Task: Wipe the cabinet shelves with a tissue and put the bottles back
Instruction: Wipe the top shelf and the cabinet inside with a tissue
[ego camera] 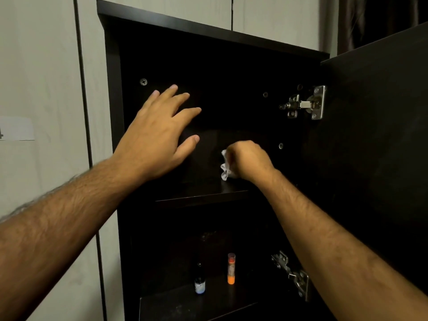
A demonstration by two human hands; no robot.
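The right hand is inside the upper compartment of the dark cabinet, with its fingers curled tight around a crumpled white tissue. The tissue sticks out below and to the left of the fist and appears to touch the upper shelf, near its middle. The left hand is raised in front of the cabinet's left inner side, with its fingers straight and spread apart, holding nothing; if it touches the wall or only hovers before it, the picture does not make clear. The door stands open on the right, held by two metal hinges.

The upper shelf carries no bottles, so it seems they were cleared from there, and the wiping of this shelf seems to be in progress. How much of its surface is already clean cannot be told, because the wood is very dark.

On the lower shelf two bottles stand upright and near each other: a small dark bottle with a pale label, and to its right a slim orange bottle. This shelf shows some pale specks, so it probably is not wiped yet.

As a judgement, the task is in its first half: the lower shelf probably remains to be wiped, and the bottles must go back after that.
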